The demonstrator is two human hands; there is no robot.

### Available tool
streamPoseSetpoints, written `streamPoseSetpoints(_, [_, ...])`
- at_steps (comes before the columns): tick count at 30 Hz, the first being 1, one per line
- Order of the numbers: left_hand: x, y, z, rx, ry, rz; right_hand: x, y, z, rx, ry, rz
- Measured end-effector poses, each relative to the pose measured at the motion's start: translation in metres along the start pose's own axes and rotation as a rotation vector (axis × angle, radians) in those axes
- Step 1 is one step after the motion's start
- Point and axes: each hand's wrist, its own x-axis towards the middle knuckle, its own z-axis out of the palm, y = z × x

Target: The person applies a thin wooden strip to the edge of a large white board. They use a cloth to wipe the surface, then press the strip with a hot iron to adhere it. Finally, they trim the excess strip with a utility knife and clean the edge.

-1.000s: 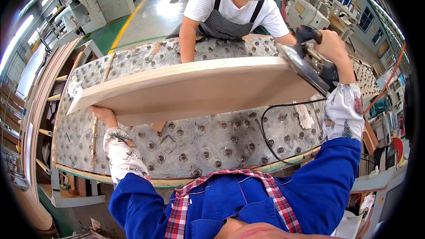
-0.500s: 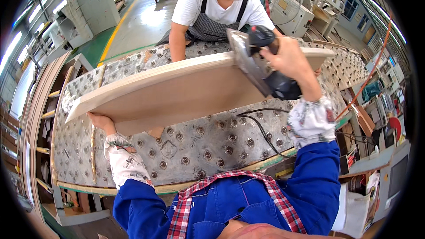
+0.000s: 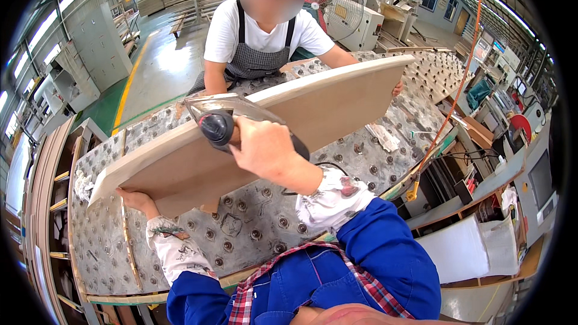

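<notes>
My right hand is closed round the black handle of an electric iron, whose metal soleplate lies on the top edge of a long pale wooden board, left of its middle. The board stands on its long edge across a metal table studded with ball rollers. My left hand grips the board near its lower left end. At the board's far right end a co-worker's hand holds it. The iron's black cord runs behind my right forearm. A white rag lies by the board's left tip.
A co-worker leans over the far side of the table. Stacked boards stand at left. An orange hose hangs at right beside shelving and machines. A large fan stands behind. A white rag lies right of centre.
My right hand and the iron have moved leftward along the board's top edge, from the right end to left of the middle. The camera's view has also shifted, showing more floor at lower right.
</notes>
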Motion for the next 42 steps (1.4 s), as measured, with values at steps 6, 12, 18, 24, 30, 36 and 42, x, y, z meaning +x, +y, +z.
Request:
streamPoseSetpoints(6, [0.001,-0.005,-0.004,0.072,-0.045,-0.02,0.003,0.068,-0.029,-0.103,0.157,0.214])
streamPoseSetpoints(12, [0.001,-0.001,-0.002,-0.01,-0.004,0.012,0.008,0.167,-0.077,-0.125,0.306,0.373])
streamPoseSetpoints(18, [0.001,-0.002,-0.002,0.012,0.016,0.039,0.038,0.261,-0.143,-0.257,0.184,0.517])
streamPoseSetpoints(24, [0.008,-0.017,-0.012,0.029,0.037,0.219,0.1,0.285,-0.197,-0.142,-0.184,0.499])
streamPoseSetpoints(30, [-0.007,-0.002,-0.015,0.222,0.071,0.156,0.142,0.224,-0.169,-0.08,-0.465,0.414])
streamPoseSetpoints(36, [-0.016,0.015,-0.01,0.139,0.073,0.234,0.165,0.128,-0.11,-0.127,-0.612,0.049])
streamPoseSetpoints(42, [-0.017,0.0,-0.012,0.05,-0.054,0.212,0.151,0.012,-0.061,-0.133,-0.568,0.089])
